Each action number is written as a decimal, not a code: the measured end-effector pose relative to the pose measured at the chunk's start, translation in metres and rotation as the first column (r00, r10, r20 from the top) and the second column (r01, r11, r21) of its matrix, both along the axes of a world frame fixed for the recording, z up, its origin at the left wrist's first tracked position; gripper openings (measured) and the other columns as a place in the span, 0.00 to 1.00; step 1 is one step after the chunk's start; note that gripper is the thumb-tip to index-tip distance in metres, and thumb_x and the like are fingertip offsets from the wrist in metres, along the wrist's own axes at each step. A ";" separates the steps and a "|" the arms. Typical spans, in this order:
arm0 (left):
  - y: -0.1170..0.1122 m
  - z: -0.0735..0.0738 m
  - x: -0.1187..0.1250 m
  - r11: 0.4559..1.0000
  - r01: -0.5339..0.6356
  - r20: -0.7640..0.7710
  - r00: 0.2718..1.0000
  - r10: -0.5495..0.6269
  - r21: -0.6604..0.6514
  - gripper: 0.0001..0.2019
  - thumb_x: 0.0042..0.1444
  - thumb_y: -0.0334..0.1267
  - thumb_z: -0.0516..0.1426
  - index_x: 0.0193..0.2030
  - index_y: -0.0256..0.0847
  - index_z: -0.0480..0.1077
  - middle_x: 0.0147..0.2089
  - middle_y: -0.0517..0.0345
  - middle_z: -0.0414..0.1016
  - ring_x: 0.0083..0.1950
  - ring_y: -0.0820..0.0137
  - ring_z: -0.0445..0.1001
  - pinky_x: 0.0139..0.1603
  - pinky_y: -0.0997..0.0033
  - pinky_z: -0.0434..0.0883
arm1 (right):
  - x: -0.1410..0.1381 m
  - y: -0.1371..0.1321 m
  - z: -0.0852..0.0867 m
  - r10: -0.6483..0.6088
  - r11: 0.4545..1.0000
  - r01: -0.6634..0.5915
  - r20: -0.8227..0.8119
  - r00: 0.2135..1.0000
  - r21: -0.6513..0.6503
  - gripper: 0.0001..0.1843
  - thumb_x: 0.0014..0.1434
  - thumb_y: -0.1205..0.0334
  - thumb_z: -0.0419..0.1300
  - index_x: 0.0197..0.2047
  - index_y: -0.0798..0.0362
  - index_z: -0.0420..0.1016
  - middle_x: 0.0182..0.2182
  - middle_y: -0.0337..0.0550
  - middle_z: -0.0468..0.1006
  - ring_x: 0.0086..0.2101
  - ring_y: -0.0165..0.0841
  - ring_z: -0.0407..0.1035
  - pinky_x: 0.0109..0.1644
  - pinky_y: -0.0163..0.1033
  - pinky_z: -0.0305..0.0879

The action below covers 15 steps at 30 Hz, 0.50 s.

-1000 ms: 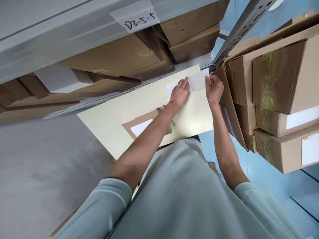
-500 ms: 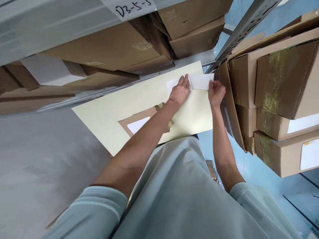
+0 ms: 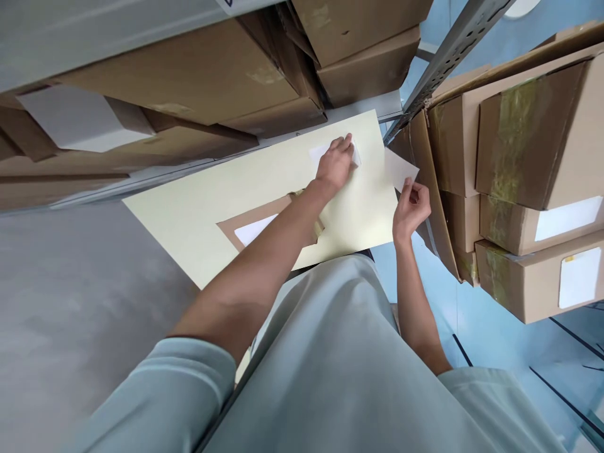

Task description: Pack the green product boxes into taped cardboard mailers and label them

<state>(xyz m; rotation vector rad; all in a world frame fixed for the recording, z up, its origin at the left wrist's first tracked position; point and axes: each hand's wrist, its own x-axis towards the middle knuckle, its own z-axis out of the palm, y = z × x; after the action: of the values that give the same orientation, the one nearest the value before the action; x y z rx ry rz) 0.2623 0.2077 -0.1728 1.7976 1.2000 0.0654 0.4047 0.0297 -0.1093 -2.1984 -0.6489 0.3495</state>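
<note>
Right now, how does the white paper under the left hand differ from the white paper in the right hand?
The left paper rests on the cream board; the right paper is held past the board's edge. The left paper is partly covered by the left hand; the right paper, pinched by the right hand, shows mostly uncovered. Both are white.

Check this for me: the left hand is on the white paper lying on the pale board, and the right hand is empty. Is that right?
Not quite: the right hand isn't empty. The head view shows it pinching a white slip by the board's edge. The left hand is indeed on the white paper lying on the pale board.
</note>
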 end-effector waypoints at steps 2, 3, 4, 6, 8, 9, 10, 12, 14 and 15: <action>-0.007 0.023 0.000 0.994 -0.111 0.063 0.992 0.111 -0.005 0.17 0.70 0.44 0.71 0.60 0.41 0.81 0.81 0.44 0.71 0.86 0.46 0.64 0.89 0.39 0.59 | -0.012 -0.005 0.022 0.067 0.997 -0.069 0.050 0.997 0.032 0.27 0.81 0.34 0.53 0.48 0.45 0.85 0.46 0.47 0.84 0.50 0.43 0.84 0.57 0.53 0.85; -0.015 0.039 -0.001 0.976 -0.214 0.111 0.970 0.216 -0.026 0.16 0.73 0.46 0.67 0.61 0.42 0.81 0.79 0.44 0.74 0.83 0.48 0.68 0.87 0.40 0.63 | -0.018 -0.007 0.032 0.119 0.992 -0.121 0.059 0.991 0.038 0.26 0.81 0.35 0.53 0.50 0.43 0.86 0.49 0.48 0.85 0.53 0.44 0.84 0.60 0.56 0.84; -0.028 0.057 -0.005 0.946 -0.319 0.163 0.931 0.325 -0.064 0.17 0.79 0.49 0.60 0.64 0.42 0.80 0.75 0.44 0.78 0.80 0.51 0.73 0.84 0.40 0.68 | -0.026 -0.009 0.041 0.182 0.982 -0.184 0.056 0.982 0.034 0.25 0.82 0.37 0.53 0.53 0.41 0.87 0.52 0.49 0.85 0.57 0.45 0.83 0.64 0.58 0.83; -0.061 0.096 -0.019 0.848 -0.467 0.197 0.833 0.517 -0.251 0.30 0.84 0.59 0.44 0.63 0.43 0.81 0.64 0.44 0.85 0.72 0.54 0.81 0.74 0.42 0.78 | -0.043 -0.013 0.053 0.337 0.941 -0.338 0.023 0.941 0.015 0.23 0.83 0.42 0.52 0.59 0.37 0.88 0.59 0.49 0.85 0.64 0.47 0.80 0.71 0.62 0.80; -0.099 0.132 -0.042 0.754 -0.558 0.153 0.759 0.633 -0.348 0.32 0.81 0.66 0.46 0.62 0.47 0.83 0.57 0.43 0.88 0.66 0.53 0.85 0.65 0.45 0.84 | -0.065 -0.019 0.061 0.521 0.854 -0.521 -0.036 0.853 0.006 0.19 0.82 0.48 0.55 0.63 0.32 0.86 0.65 0.46 0.83 0.70 0.47 0.76 0.76 0.63 0.75; -0.117 0.147 -0.056 0.711 -0.596 0.139 0.722 0.678 -0.374 0.29 0.79 0.67 0.53 0.61 0.48 0.84 0.56 0.43 0.88 0.64 0.53 0.86 0.63 0.46 0.85 | -0.076 -0.024 0.065 0.607 0.794 -0.608 -0.069 0.792 0.010 0.18 0.81 0.50 0.58 0.65 0.29 0.86 0.68 0.43 0.81 0.73 0.47 0.72 0.78 0.64 0.73; -0.133 0.160 -0.071 0.664 -0.611 0.143 0.680 0.719 -0.430 0.26 0.76 0.66 0.58 0.59 0.48 0.84 0.55 0.44 0.89 0.62 0.53 0.87 0.63 0.48 0.86 | -0.088 -0.029 0.068 0.679 0.732 -0.681 -0.104 0.726 0.018 0.18 0.79 0.50 0.61 0.66 0.27 0.85 0.72 0.40 0.79 0.76 0.48 0.68 0.80 0.66 0.70; -0.157 0.177 -0.102 0.567 -0.616 0.168 0.583 0.795 -0.546 0.24 0.68 0.64 0.67 0.55 0.47 0.86 0.54 0.45 0.90 0.60 0.53 0.88 0.63 0.50 0.86 | -0.108 -0.040 0.076 0.764 0.633 -0.773 -0.186 0.618 0.035 0.21 0.77 0.49 0.65 0.69 0.26 0.83 0.79 0.36 0.70 0.83 0.50 0.55 0.84 0.71 0.61; -0.173 0.187 -0.133 0.474 -0.588 0.203 0.468 0.860 -0.655 0.26 0.59 0.63 0.73 0.51 0.43 0.86 0.54 0.45 0.90 0.60 0.51 0.88 0.64 0.49 0.86 | -0.120 -0.049 0.086 0.787 0.580 -0.812 -0.299 0.540 0.062 0.24 0.77 0.44 0.65 0.72 0.29 0.81 0.84 0.35 0.60 0.86 0.52 0.41 0.86 0.76 0.53; -0.178 0.190 -0.148 0.437 -0.566 0.212 0.420 0.882 -0.699 0.28 0.55 0.63 0.76 0.50 0.41 0.87 0.53 0.44 0.90 0.60 0.50 0.88 0.65 0.49 0.85 | -0.124 -0.052 0.092 0.788 0.559 -0.824 -0.366 0.494 0.092 0.26 0.77 0.41 0.64 0.74 0.31 0.80 0.86 0.36 0.57 0.86 0.53 0.38 0.86 0.76 0.51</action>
<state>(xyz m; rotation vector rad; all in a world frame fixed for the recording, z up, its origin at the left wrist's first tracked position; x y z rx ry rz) 0.1142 0.0296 0.0176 0.5020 1.3235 0.6957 0.2808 -0.0226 -0.0175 -1.6658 -1.4591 1.2832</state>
